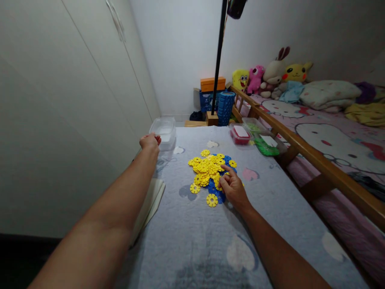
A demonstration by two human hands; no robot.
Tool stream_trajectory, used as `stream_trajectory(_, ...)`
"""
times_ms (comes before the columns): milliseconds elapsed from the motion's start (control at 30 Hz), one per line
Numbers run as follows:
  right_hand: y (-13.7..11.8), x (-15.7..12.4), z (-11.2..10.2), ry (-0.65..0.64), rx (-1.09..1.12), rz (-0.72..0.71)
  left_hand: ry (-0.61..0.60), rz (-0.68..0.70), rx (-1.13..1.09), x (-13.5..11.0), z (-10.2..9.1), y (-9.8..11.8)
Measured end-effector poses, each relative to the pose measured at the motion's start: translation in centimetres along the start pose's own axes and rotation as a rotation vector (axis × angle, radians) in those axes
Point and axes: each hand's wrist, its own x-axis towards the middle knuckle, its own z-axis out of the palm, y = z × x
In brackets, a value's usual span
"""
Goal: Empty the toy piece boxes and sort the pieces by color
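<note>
A heap of yellow snowflake discs [207, 166] lies on the cloth, with blue snowflake discs [221, 196] underneath and to its right. My right hand [236, 188] is at the heap's right side, index finger stretched out and thumb apart, fingertips at the yellow pieces. Whether a fingertip presses on a single disc is hard to make out. My left hand [150, 141] reaches far forward to the near left side of a clear plastic box [164, 125]. Its fingers are curled closed, and what they hold, if anything, is hidden.
Lidded boxes with red pieces [240, 134] and green pieces [267, 145] stand at the table's far right. A wooden bed rail [285, 136] runs along the right. White cabinet doors [75, 100] border the left. A black pole [219, 60] rises behind the table.
</note>
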Motion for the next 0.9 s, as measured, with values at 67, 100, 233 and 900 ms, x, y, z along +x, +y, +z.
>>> stream_trajectory(67, 0.1, 0.0, 0.0, 0.002, -0.004, -0.001, 0.008, -0.002, 0.010, 0.0, -0.1, -0.3)
stream_trajectory(100, 0.2, 0.0, 0.0, 0.001, -0.005, -0.002, 0.018, -0.007, 0.026, -0.2, -0.2, -0.5)
stream_trajectory(233, 0.2, 0.0, 0.0, -0.005, -0.010, -0.003, 0.058, -0.063, 0.104, -1.3, -0.5, -1.6)
stream_trajectory(900, 1.7, 0.4, -0.4, 0.016, -0.859, -0.310, -0.133, -0.190, 0.306, -0.6, -0.1, -5.4)
